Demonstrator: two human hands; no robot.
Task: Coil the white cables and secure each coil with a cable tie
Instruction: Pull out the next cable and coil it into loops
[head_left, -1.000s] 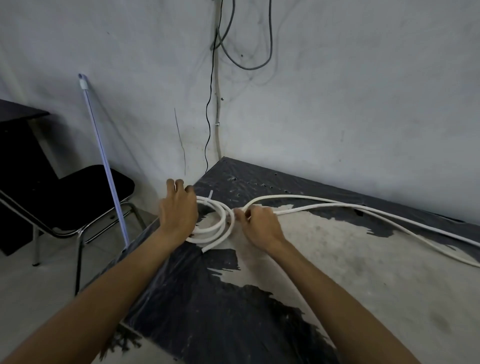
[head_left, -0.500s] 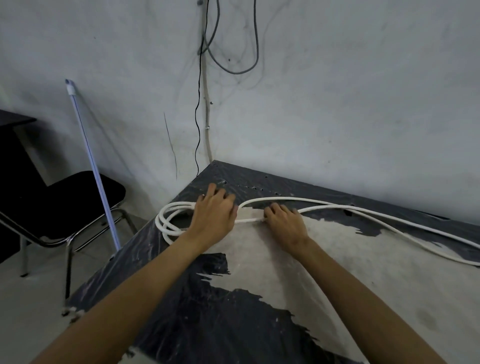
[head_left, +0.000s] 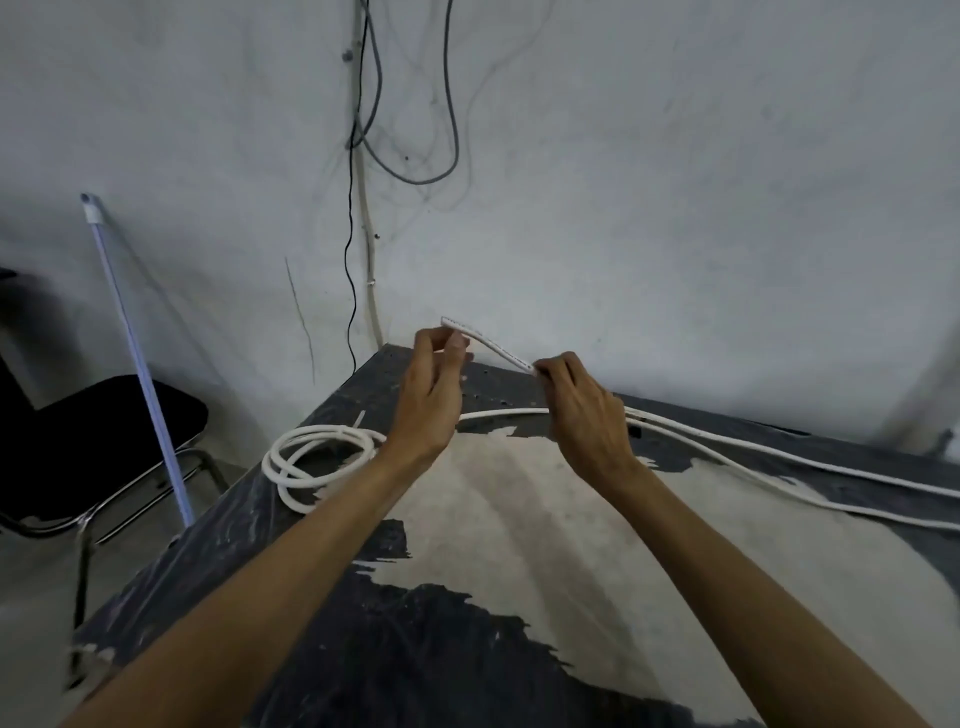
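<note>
Two hands: raised over the table's (head_left: 519, 519) far corner, both pinching one white cable end (head_left: 488, 344)
Left hand (head_left: 434, 400): fingertips closed on the cable end near its tip
Right hand (head_left: 584, 410): fingers closed on the same cable, lower along it
Loose cable (head_left: 779, 457): two strands trailing right across the table
Finished coil (head_left: 317, 460): lying at the table's left edge, tie tail sticking up
Chair (head_left: 104, 431): left of the table, pole (head_left: 140, 374) leaning beside it
</note>
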